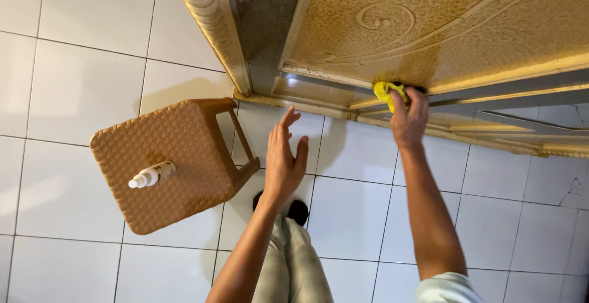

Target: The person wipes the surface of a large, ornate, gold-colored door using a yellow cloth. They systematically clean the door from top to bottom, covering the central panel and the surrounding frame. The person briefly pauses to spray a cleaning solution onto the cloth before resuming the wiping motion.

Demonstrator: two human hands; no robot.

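Head view, looking down: our yellow cloth (384, 89) is bunched up and pressed against the bottom rail of the golden patterned door (442, 27), right where the raised panel meets the lower ledge. Our right hand (410, 118) has the cloth in its grip, fingers curled tight around it, with only the left part of the cloth showing past the fingertips. The right forearm runs up from the lower edge of the view to reach it.

Our left hand (284, 163) hangs in the air well apart from the cloth, palm open, fingers spread and slightly bent, holding nothing and touching nothing. It sits above the white tiled floor (362, 217), between the door and the stool.

Below that hand we see our legs in light trousers (291, 260) and a dark shoe tip (298, 211) on the tiles.

To the left stands a brown plastic stool (165, 168) with a woven-look top, just beside our feet. A white spray bottle (151, 175) lies on its side on the stool's seat, nozzle end pointing left.

Behind the stool, a pale carved door frame (211, 24) runs up at an angle, with a dark gap between it and the door's edge. A few thin cracks mark the tile at the far right.
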